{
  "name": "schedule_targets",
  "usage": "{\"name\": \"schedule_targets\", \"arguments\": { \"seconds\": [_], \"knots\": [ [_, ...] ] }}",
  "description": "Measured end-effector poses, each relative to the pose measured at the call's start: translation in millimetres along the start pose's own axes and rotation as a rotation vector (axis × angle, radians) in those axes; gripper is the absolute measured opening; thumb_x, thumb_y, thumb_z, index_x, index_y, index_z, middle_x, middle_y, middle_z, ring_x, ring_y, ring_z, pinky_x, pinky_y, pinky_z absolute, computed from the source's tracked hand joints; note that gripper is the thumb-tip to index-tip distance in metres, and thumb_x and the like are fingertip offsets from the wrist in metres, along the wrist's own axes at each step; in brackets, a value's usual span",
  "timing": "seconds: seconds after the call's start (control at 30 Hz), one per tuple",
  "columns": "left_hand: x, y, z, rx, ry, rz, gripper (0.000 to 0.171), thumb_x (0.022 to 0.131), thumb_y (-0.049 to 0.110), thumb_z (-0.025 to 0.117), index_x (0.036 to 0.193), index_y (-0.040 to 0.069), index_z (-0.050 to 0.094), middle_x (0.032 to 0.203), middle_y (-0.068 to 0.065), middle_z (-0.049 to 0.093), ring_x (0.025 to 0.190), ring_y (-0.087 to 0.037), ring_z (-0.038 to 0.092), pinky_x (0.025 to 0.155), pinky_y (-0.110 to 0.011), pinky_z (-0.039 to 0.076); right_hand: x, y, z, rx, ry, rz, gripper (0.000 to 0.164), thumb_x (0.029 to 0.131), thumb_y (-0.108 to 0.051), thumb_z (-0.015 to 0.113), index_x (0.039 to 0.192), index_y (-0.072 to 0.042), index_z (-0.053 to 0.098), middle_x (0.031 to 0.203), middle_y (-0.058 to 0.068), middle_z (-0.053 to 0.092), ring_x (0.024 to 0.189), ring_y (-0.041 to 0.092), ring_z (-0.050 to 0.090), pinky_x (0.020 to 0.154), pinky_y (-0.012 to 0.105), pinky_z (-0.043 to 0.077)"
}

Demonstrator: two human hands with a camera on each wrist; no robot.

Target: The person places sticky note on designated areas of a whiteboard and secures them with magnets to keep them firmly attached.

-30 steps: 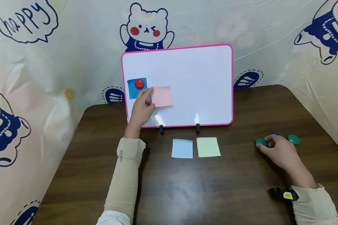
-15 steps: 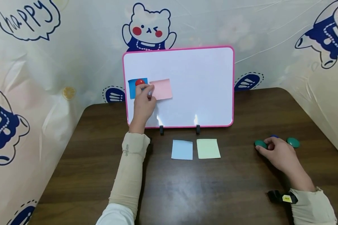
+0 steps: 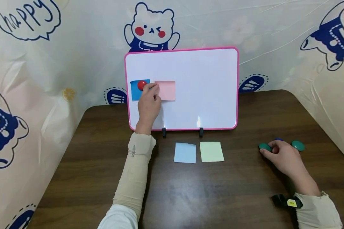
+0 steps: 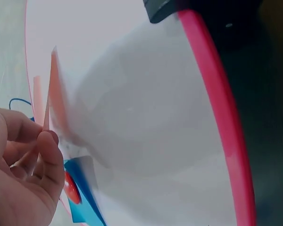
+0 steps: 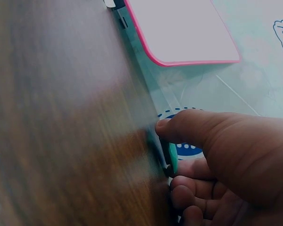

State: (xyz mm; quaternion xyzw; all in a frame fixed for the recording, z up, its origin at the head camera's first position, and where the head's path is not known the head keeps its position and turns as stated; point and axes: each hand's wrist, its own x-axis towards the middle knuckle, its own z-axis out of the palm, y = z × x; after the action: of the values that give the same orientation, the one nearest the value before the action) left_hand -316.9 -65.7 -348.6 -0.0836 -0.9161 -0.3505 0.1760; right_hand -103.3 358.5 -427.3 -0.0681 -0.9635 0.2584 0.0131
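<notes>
My left hand [image 3: 149,103] pinches a pink sticky note [image 3: 167,91] by its left edge, against the upright whiteboard [image 3: 200,82] with a pink frame. In the left wrist view, the pink note [image 4: 55,89] stands out at an angle from the board's surface. Just left of it, a blue sticky note [image 3: 135,92] lies on the board under a round red magnet [image 3: 141,85]. On the table at the right, my right hand [image 3: 288,159] holds a round green magnet [image 3: 264,147] between thumb and fingers; the right wrist view shows that magnet [image 5: 173,157] edge-on.
Beside the right hand lies another green magnet [image 3: 298,145], with a blue magnet [image 3: 278,139] partly hidden behind the fingers. A light blue note [image 3: 184,153] and a pale green note [image 3: 212,152] lie before the board, which stands on small black feet [image 3: 201,132].
The left hand has raised the pink note on the board and levelled it, and has shifted slightly right. The red magnet shows fully again. My right hand stays at the green magnet.
</notes>
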Motion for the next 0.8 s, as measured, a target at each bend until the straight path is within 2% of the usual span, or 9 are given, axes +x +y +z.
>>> {"name": "schedule_targets", "arguments": {
  "seconds": [0.33,0.6,0.8],
  "knots": [
    [5.0,1.6,0.7,0.002,0.001,-0.033,0.047,0.099,0.012,0.063,0.145,0.012,0.056,0.153,0.000,0.046,0.141,-0.021,0.041,0.105,-0.037,0.045,-0.9,-1.4,-1.1,-0.010,-0.005,-0.007,0.051,0.095,-0.038,0.070,0.109,0.010,0.061,0.084,0.011,0.059,0.074,0.026,0.053,0.063,0.036,0.041],
    [7.5,1.0,0.5,0.046,-0.035,-0.050,0.048,0.100,0.015,0.062,0.147,0.015,0.054,0.156,0.006,0.043,0.144,-0.019,0.037,0.106,-0.038,0.044,-1.3,-1.7,-0.5,-0.012,0.001,-0.005,0.050,0.095,-0.038,0.070,0.109,0.010,0.061,0.084,0.011,0.059,0.074,0.026,0.053,0.062,0.036,0.041],
    [8.7,1.4,0.6,0.106,-0.048,-0.036,0.049,0.100,0.017,0.063,0.148,0.016,0.053,0.157,0.008,0.042,0.144,-0.019,0.038,0.104,-0.038,0.045,-1.7,-1.6,0.1,-0.013,-0.009,0.004,0.052,0.096,-0.039,0.069,0.109,0.010,0.061,0.085,0.012,0.059,0.074,0.027,0.053,0.062,0.036,0.041]
  ]
}}
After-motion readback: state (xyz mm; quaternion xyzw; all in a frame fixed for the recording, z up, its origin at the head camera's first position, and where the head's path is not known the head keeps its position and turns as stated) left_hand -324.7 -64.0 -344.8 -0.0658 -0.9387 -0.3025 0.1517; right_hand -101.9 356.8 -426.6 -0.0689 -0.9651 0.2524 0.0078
